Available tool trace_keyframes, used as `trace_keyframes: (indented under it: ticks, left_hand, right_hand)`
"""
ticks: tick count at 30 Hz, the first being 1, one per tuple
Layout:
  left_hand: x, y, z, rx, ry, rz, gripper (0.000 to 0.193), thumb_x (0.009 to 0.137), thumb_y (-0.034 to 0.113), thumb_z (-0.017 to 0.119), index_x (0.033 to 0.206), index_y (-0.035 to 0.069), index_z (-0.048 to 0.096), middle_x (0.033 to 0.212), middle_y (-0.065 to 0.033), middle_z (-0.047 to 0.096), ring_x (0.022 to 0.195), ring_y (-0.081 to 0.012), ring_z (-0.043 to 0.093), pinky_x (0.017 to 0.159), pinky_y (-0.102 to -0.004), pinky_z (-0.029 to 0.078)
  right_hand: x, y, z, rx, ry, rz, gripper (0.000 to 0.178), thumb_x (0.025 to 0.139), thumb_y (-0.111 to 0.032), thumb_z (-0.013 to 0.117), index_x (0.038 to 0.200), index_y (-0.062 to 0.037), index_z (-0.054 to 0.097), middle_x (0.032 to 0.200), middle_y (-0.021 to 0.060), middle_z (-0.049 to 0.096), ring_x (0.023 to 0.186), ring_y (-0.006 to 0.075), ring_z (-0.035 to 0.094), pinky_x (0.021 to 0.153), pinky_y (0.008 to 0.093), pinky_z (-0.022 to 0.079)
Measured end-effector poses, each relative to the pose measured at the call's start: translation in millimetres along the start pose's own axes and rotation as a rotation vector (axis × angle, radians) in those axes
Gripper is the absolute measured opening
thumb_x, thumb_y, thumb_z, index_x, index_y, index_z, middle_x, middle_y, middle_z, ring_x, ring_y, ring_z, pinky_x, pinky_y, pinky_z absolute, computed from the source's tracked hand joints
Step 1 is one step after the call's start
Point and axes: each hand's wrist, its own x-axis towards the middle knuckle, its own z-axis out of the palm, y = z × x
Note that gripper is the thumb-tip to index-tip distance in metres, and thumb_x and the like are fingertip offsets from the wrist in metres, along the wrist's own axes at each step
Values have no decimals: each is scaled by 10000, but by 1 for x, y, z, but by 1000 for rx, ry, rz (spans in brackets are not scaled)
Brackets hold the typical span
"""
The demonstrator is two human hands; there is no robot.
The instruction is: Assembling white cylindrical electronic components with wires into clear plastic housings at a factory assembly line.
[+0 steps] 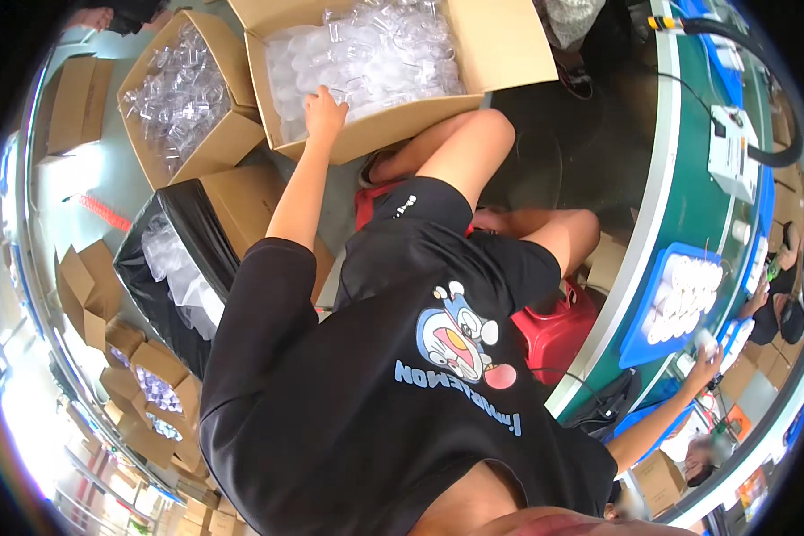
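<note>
My left hand (326,114) is over the near left part of an open carton (393,114) filled with clear and frosted plastic pieces (366,62). Its fingers are curled; whatever they hold among the see-through pieces cannot be made out. At the bench on the right, my right hand (707,364) is closed around a small white cylindrical piece (707,340). Next to that hand is a blue tray (639,344) bearing rows of white cylindrical pieces (683,299).
Another open carton (241,134) of clear pieces stands on the left, above a black-lined bin (138,268) holding translucent plastic. A white box-shaped device (732,152) sits on the green bench (639,277). Across it, a co-worker's hand (759,297) shows. A red stool (558,335) is beneath me.
</note>
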Motion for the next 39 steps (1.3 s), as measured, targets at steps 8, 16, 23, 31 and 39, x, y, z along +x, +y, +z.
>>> trace_keyframes:
  ticks: [8, 16, 23, 31, 39]
  left_hand:
    - [57, -72, 56, 162, -331, -10, 977, 718, 453, 760, 1397, -87, 310, 1375, -258, 446, 1268, -393, 433, 1028, -437, 409]
    - [28, -56, 58, -236, -217, -217, 676, 630, 211, 836, 1167, -18, 495, 1059, -251, 619, 1030, -404, 589, 879, -443, 478]
    - [-33, -20, -20, -1543, -337, -291, 546, 880, 19, 571, 1332, 170, 304, 1060, -159, 577, 888, -281, 617, 770, -377, 502]
    - [-102, 19, -160, -1943, -235, -334, 292, 923, 238, 589, 1172, 147, 467, 1179, -145, 531, 1001, -300, 577, 830, -365, 480]
    - [-112, 40, -124, -1744, -446, -447, 268, 928, 264, 619, 1133, 172, 473, 1074, -144, 614, 926, -266, 621, 730, -335, 489]
  right_hand:
    - [-9, -212, -20, 536, 481, 195, 487, 940, -228, 543, 1318, 67, 456, 1301, 170, 513, 1196, 245, 505, 1001, 365, 416]
    - [79, -430, 202, 1694, -74, 280, 423, 942, -272, 447, 1198, 48, 551, 1117, 144, 637, 1063, 246, 613, 867, 331, 503]
    - [201, -447, 416, 2106, -531, 676, 314, 907, -415, 504, 831, -125, 594, 631, 34, 578, 458, 168, 504, 379, 248, 383]
    - [240, -503, 459, 2410, -510, 680, 307, 911, -348, 455, 914, -65, 573, 704, 79, 551, 578, 184, 519, 476, 273, 399]
    - [238, -496, 457, 2380, -544, 558, 335, 951, -375, 461, 955, -64, 584, 781, 104, 600, 632, 202, 544, 514, 281, 418]
